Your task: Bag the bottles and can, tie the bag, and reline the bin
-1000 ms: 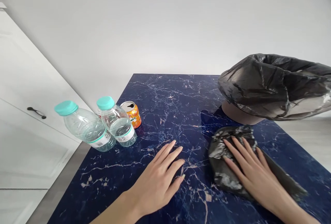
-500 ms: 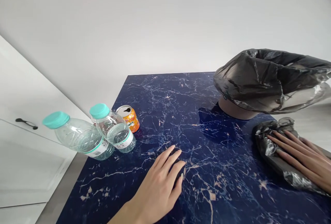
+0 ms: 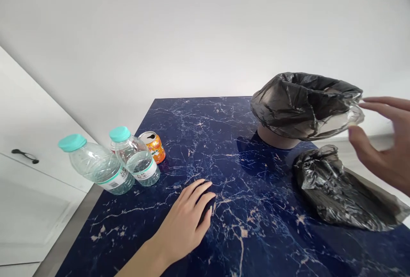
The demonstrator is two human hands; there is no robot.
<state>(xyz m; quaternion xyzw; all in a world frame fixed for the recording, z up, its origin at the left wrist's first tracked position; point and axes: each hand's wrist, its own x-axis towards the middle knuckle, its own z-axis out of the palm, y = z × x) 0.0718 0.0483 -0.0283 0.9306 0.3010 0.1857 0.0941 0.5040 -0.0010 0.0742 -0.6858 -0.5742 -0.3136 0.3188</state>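
My left hand [image 3: 184, 221] rests palm down on the blue marbled table [image 3: 205, 140], its fingers slightly bent and apart, holding nothing. At the right, my right hand [image 3: 389, 140] is raised beside a trash bin [image 3: 278, 136] lined with a black plastic bag [image 3: 297, 104]. Its thumb and fingers are spread at the liner's right edge, and I cannot tell whether they touch it. Below that hand, a crumpled black plastic bag [image 3: 342, 191] lies on the table.
Two water bottles with turquoise caps, a left one [image 3: 99, 166] and a right one [image 3: 136, 157], stand at the table's left. Just behind them is an orange drink can [image 3: 156, 147]. Left of the table is a white cabinet with a dark handle [image 3: 25, 156]; a white wall rises behind.
My right hand has lifted off the crumpled bag and moved up to the bin's lined rim. My left hand stays flat on the table. The view has shifted slightly right.
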